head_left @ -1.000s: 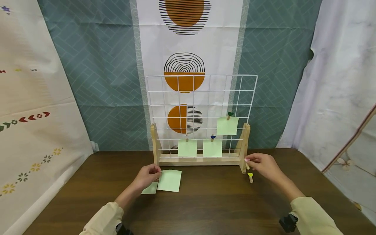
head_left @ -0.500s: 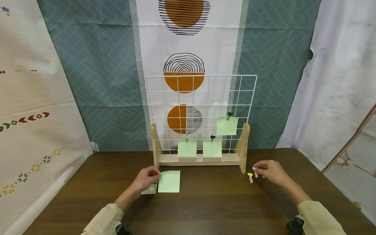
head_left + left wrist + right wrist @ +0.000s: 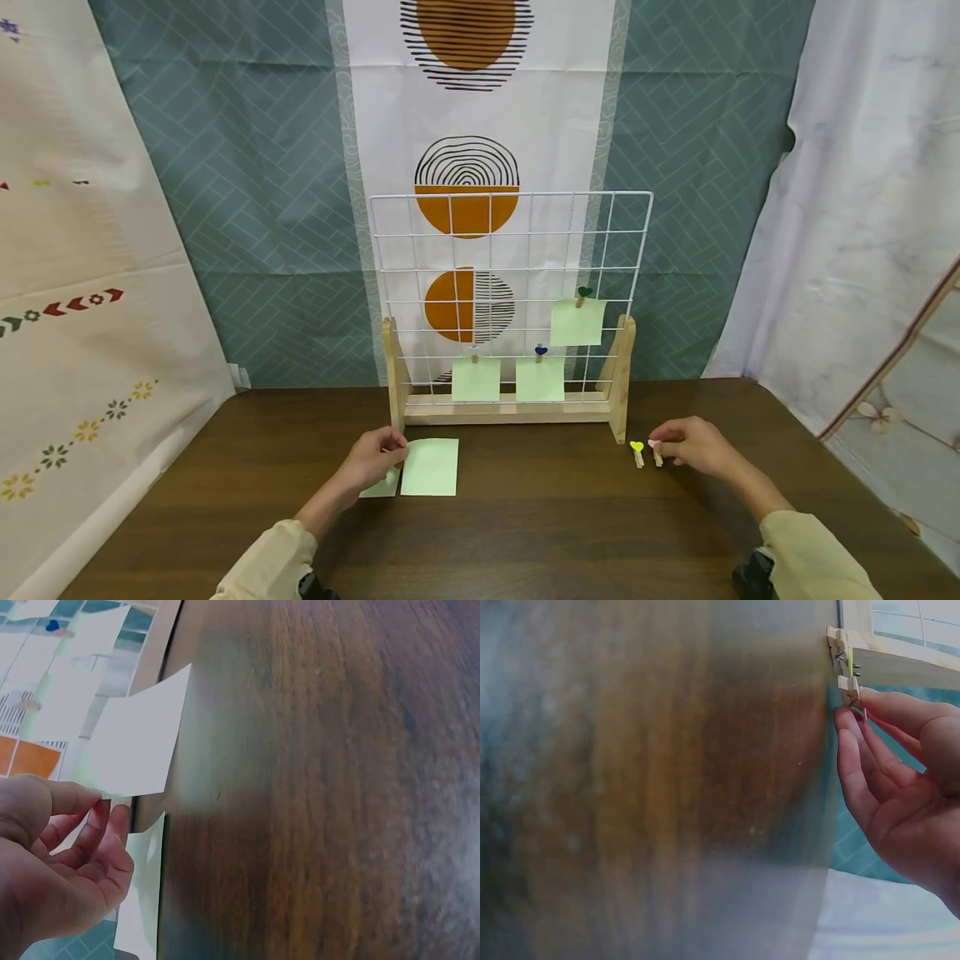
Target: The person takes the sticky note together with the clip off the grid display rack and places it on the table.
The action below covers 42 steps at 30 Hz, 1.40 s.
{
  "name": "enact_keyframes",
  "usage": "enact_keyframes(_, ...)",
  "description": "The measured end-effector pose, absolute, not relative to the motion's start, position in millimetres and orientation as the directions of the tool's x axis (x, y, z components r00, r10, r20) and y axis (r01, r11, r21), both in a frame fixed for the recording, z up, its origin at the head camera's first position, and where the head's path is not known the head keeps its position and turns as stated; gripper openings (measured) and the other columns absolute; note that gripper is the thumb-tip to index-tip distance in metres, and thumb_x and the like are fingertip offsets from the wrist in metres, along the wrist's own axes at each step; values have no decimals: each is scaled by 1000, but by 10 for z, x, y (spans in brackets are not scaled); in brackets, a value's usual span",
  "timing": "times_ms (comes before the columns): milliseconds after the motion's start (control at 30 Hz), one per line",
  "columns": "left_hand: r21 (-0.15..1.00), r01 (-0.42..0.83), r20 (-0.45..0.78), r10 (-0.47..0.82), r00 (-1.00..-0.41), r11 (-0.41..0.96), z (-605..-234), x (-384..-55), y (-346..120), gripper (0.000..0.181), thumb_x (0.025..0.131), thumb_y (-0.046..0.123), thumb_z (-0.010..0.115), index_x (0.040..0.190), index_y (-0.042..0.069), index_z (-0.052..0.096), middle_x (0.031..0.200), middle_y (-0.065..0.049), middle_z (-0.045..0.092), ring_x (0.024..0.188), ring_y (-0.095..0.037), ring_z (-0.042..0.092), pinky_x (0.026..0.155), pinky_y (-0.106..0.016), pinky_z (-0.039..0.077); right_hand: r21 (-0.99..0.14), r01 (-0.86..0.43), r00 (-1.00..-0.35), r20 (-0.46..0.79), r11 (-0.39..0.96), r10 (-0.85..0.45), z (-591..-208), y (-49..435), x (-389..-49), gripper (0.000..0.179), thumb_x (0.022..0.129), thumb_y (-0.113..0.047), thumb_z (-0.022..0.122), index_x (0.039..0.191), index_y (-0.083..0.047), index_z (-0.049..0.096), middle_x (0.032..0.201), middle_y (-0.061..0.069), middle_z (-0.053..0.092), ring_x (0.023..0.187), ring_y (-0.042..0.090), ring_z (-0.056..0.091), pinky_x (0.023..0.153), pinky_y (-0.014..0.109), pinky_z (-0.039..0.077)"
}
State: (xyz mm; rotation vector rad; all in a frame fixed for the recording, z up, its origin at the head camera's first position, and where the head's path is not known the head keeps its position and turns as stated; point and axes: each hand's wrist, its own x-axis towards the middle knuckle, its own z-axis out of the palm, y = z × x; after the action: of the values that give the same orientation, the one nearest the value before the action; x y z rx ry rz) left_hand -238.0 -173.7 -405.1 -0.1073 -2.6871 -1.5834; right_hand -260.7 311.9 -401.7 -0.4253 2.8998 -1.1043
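Observation:
My left hand point(image 3: 372, 458) pinches a pale green paper note point(image 3: 430, 467) by its corner; in the left wrist view the note point(image 3: 142, 742) is lifted and slightly bent. A second green note point(image 3: 142, 892) lies on the table under that hand, partly covered by it. On the right, my right hand point(image 3: 696, 444) pinches a small wooden clothespin point(image 3: 658, 458) by its pink heart end. Just left of it lies a clothespin with a yellow heart point(image 3: 637, 454). The right wrist view shows the held clothespin point(image 3: 848, 688) close to the table, in line with the other.
Behind the hands stands a white wire grid point(image 3: 510, 268) in a wooden stand point(image 3: 510, 413). Three green notes are clipped to it: an upper right note point(image 3: 577, 323), a lower middle note point(image 3: 540, 380) and a lower left note point(image 3: 476, 380). Cloth hangs around the brown table point(image 3: 525, 517).
My right hand has moved right and nearer, away from the stand's foot, and lowered the pink-heart clothespin beside the yellow one. My left hand keeps its note almost in place.

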Motion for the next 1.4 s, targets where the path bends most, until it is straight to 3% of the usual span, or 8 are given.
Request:
enact_keyframes(467,827,47,38,27,-999,560,-4070,-2440,-1698,4,88,-1,63,92,-2,63,80,-5,57,76,-20,53,61,-31,43,-685,-236,-963,68,690,-262,-4071,3118,-2635,12,86,-3,69,94,7,68,92,14,68,78,21,63,62,32,55)
enact_keyframes(967,811,53,63,2,-998,583,-4084,-2442,-1711,5,85,-1,64,89,-3,62,75,-5,58,66,-18,57,59,-31,42,-695,-229,-964,66,682,-257,-4069,3092,-2646,14,87,-2,68,95,9,67,93,16,68,80,24,63,64,35,56)
enact_keyframes(1200,797,37,48,-2,-999,603,-4110,-2471,-1716,4,86,-1,63,90,-2,63,77,-5,59,67,-19,56,59,-30,43,-710,-213,-967,56,672,-247,-4052,3092,-2642,21,87,-4,68,101,12,64,96,19,67,84,28,64,65,37,56)
enact_keyframes(1400,788,45,60,-3,-998,614,-4116,-2474,-1712,4,85,-1,63,90,-2,63,79,-6,58,74,-21,52,61,-31,43,-741,-172,-976,39,649,-214,-4074,3119,-2643,36,90,-2,62,116,21,52,101,27,65,83,31,66,66,38,56)
